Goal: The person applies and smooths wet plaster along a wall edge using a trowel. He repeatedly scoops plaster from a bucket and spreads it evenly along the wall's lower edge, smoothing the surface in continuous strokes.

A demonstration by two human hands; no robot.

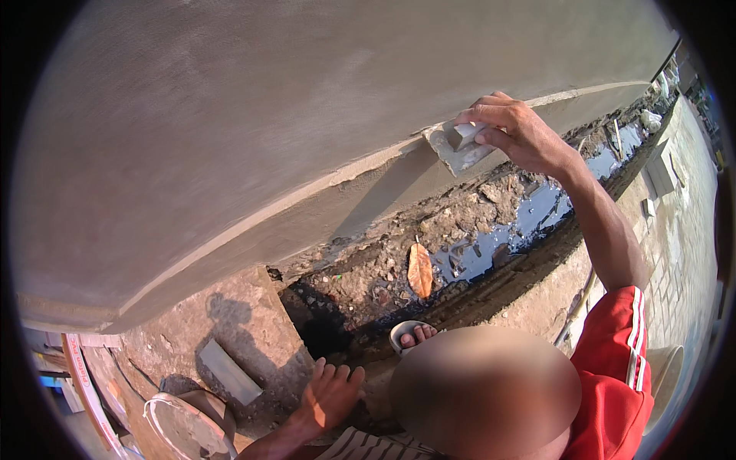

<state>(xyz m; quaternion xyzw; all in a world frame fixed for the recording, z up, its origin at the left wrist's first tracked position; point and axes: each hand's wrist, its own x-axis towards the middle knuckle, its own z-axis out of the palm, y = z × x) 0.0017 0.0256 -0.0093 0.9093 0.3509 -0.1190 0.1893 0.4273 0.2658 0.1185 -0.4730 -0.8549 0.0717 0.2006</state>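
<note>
My right hand (517, 134) is closed on a plastering float (460, 157), a flat grey plate with a pale block-like handle. The plate's edge is against the ledge (383, 153) along the foot of the smooth grey plastered wall (230, 115). Lower down, my left hand (331, 395) is open, fingers a little apart, and nothing shows in it. It is near my foot in a sandal (410, 337) and above the dark hole at the ditch's near end. A blurred oval hides part of the lower middle.
A ditch with dark water (537, 211), rubble and a dry orange leaf (419, 271) runs along the wall. At lower left are a flat grey slab (230, 372) and a bucket (188, 425) with grey contents. Paving (678, 253) and another bucket (665, 383) lie right.
</note>
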